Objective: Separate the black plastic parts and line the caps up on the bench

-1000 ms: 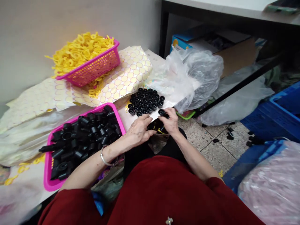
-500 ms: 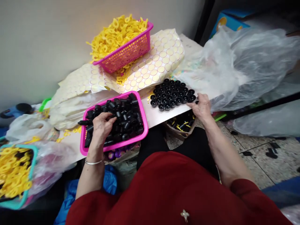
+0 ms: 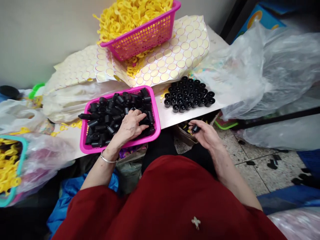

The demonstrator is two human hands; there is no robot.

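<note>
My left hand (image 3: 132, 125) reaches into a pink basket (image 3: 157, 125) heaped with small black plastic cylinders (image 3: 113, 110). Its fingers are apart and touch the pieces, with some fingertips hidden among them. Just off the table's front edge, my right hand (image 3: 206, 133) pinches one black plastic piece (image 3: 195, 128) between thumb and fingers. Behind that hand, several round black caps (image 3: 189, 96) stand in close rows on the white table, hollow ends up.
Yellow plastic ring pieces (image 3: 132, 16) overfill a pink basket (image 3: 147, 36) on sticker sheets (image 3: 185, 45) at the back. A teal basket (image 3: 21, 160) is at the left. Plastic bags (image 3: 250, 66) cover the right side. Below the edge sits an open box (image 3: 185, 133).
My right hand has left the cap rows and drawn back toward my body, now with a black piece in it. My left hand has moved right within the basket, its fingers spreading. The view has shifted.
</note>
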